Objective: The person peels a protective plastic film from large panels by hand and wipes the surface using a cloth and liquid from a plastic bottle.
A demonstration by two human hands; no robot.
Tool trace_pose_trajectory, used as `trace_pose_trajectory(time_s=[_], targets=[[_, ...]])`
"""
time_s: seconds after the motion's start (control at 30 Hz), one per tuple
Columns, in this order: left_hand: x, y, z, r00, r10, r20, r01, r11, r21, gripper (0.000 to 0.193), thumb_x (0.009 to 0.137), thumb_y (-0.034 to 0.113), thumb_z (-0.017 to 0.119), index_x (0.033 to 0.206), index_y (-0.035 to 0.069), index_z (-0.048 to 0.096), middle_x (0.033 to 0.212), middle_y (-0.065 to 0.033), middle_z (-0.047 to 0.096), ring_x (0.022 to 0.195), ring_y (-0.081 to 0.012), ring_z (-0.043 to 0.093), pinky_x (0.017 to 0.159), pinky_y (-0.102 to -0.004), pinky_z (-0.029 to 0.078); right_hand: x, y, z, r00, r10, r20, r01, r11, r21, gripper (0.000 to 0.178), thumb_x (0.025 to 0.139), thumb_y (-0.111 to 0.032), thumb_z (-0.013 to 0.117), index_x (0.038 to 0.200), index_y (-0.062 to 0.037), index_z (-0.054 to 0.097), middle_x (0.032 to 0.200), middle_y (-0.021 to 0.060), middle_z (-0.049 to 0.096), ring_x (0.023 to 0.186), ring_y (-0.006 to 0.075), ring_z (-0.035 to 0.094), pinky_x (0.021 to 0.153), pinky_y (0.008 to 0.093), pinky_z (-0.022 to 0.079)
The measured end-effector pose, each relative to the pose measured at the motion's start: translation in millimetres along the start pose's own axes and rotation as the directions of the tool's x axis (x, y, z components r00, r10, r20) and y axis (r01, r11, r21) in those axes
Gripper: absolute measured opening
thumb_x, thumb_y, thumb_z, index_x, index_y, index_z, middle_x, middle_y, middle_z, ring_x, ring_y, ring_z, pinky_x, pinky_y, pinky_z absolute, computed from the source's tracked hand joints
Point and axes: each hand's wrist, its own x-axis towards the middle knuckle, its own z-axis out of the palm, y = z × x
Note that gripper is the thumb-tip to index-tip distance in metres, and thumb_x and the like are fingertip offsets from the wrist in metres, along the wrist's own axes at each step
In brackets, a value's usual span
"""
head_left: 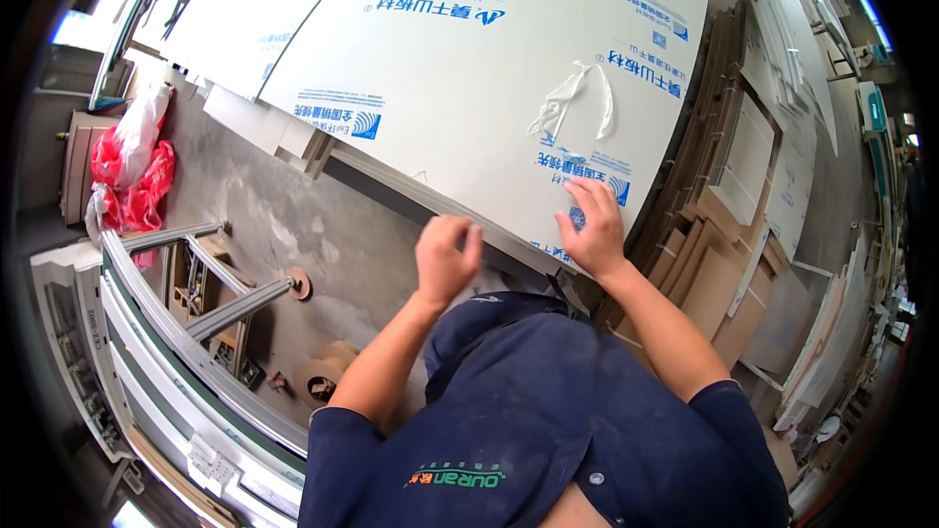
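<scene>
A large white board (430, 68) with blue print on its covering lies in front of me, its near edge by my body. My right hand (594, 230) is over the board's near right part, fingers bent and the thumb apart from them; nothing shows between them. Beside the near edge is my left hand (448, 259), its fingers curled closed. Whatever it may hold is hidden. Crumpled thin white strips (577, 103) lie on the board beyond my right hand, one curving in an arc.
Stacked brown and white panels (729, 196) stand along the right. At left is a metal-railed machine frame (210, 323), with a red and white plastic bag (137, 166) behind it. Rolls of edge-banding-like strip (323, 376) sit on the concrete floor (274, 186).
</scene>
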Motion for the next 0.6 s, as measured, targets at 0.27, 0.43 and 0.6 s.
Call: trace_pose_trajectory(time_s=[0.27,0.43,0.6], targets=[[-6.4,-23.2,19.6,0.855,-0.511,0.088,0.51,0.797,-0.325,0.024,0.092,0.019,0.069,0.094,-0.005,0.069,0.074,-0.0013,0.067,0.067,-0.0063,0.056,0.063,-0.0244,0.047,75.4,-48.9,53.5,0.975,0.082,0.205,-0.088,0.996,0.02,0.009,0.08,-0.019,0.068,0.081,-0.0106,0.068,0.083,0.0093,0.068,0.08,0.03,0.067,0.069,0.0414,0.053],[-37.1,-28.9,34.8,0.797,-0.582,0.16,0.603,0.758,-0.25,0.024,0.089,0.021,0.069,0.095,-0.003,0.071,0.079,-0.0117,0.071,0.069,-0.0169,0.066,0.069,-0.0307,0.053,80.5,-37.3,67.3,0.979,0.038,0.202,-0.024,0.997,-0.069,0.01,0.08,-0.02,0.066,0.077,-0.0101,0.065,0.082,0.0108,0.068,0.077,0.0316,0.067,0.067,0.0432,0.054],[-71.2,-53.9,32.3,0.769,-0.625,0.135,0.639,0.741,-0.208,0.024,0.09,0.019,0.067,0.098,-0.004,0.071,0.079,-0.0078,0.071,0.072,-0.0117,0.064,0.07,-0.0281,0.052,77.2,-33.3,75.8,0.983,-0.115,0.144,0.132,0.985,-0.112,0.009,0.081,-0.017,0.062,0.08,-0.0082,0.061,0.084,0.0122,0.067,0.078,0.0332,0.067,0.069,0.0431,0.054]])
